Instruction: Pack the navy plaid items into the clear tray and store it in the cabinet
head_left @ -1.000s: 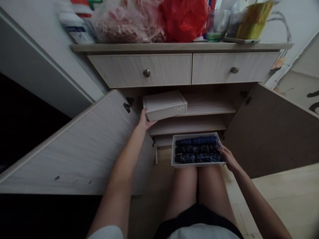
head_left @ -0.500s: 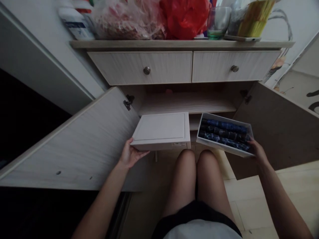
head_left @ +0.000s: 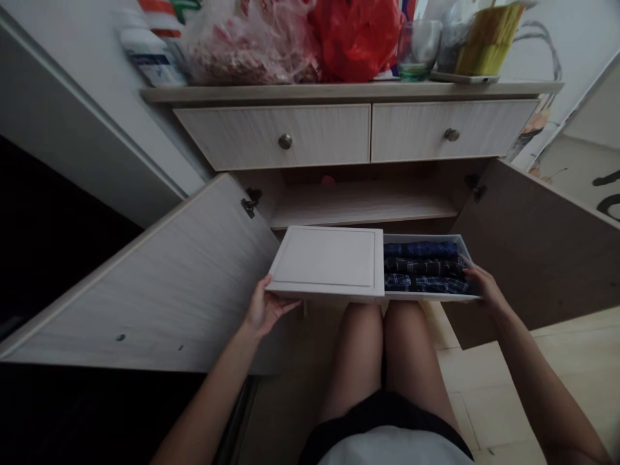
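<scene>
My left hand [head_left: 268, 309] grips the left front corner of a white box casing [head_left: 332, 258], thumb on top and fingers beneath. A shallow white drawer [head_left: 426, 297] is held by my right hand [head_left: 487, 287] at its right end, thumb over the rim. In the drawer lie several rolled dark plaid cloths [head_left: 423, 266], side by side lengthwise. The drawer's left end meets the casing's right edge, in line with it; how far it reaches inside is hidden. Both pieces are held above my knees [head_left: 385, 323].
An open cabinet stands ahead, with its left door [head_left: 159, 278] and right door [head_left: 537, 252] swung outward and a shelf [head_left: 368, 200] inside. On the cabinet top [head_left: 339, 92] are plastic bags [head_left: 356, 39], bottles [head_left: 150, 58], a glass [head_left: 419, 51] and a yellow container [head_left: 489, 42].
The casing has moved right and slightly down. My right hand has brought the drawer left and levelled it, closing the gap so its left end meets the casing.
</scene>
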### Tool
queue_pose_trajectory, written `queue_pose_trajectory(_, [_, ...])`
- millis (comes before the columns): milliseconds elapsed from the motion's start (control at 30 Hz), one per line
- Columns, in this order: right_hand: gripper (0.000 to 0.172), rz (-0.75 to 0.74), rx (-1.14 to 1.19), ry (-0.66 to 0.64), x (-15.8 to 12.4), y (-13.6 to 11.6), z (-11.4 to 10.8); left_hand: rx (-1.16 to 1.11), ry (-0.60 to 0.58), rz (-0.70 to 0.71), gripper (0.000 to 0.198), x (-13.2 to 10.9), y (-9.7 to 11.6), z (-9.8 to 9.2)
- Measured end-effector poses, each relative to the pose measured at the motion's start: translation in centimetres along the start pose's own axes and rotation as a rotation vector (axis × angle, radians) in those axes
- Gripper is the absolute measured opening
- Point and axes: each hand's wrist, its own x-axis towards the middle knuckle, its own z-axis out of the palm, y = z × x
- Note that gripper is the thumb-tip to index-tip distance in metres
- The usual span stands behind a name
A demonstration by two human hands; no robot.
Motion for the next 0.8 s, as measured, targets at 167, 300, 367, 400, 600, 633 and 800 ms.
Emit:
queue_pose_trajectory(167, [0.048,0.080,0.095,-0.085,-0.2,0.5,2.5,-0.042,-0.036,-0.037,0.045,-1.0,-2.2,2.1])
queue_pose_trajectory(300, [0.055,0.056,0.098,-0.130,-0.5,1.5,4.6,-0.081,-0.043,-0.035,0.042,-1.9,-4.3,3.7])
queue_pose_trajectory(367, [0.059,0.054,0.103,-0.165,-0.7,1.9,5.5,-0.093,-0.051,-0.041,0.042,-2.1,-5.1,4.3])
queue_pose_trajectory(400, [0.061,0.053,0.109,-0.188,-0.7,2.0,6.0,-0.097,-0.055,-0.047,0.042,-2.2,-5.4,4.6])
queue_pose_trajectory(600, [0.071,-0.030,0.077,-0.211,-1.0,2.9,8.3,-0.121,-0.080,-0.061,0.047,-2.0,-6.6,5.6])
queue_pose_trajectory(633, [0.073,-0.039,0.058,-0.195,-1.0,3.0,8.5,-0.125,-0.085,-0.062,0.047,-2.0,-6.8,5.8])
queue_pose_trajectory(800, [0.086,-0.036,-0.057,-0.180,-0.9,3.4,9.4,-0.145,-0.082,-0.057,0.043,-1.9,-7.4,6.6])
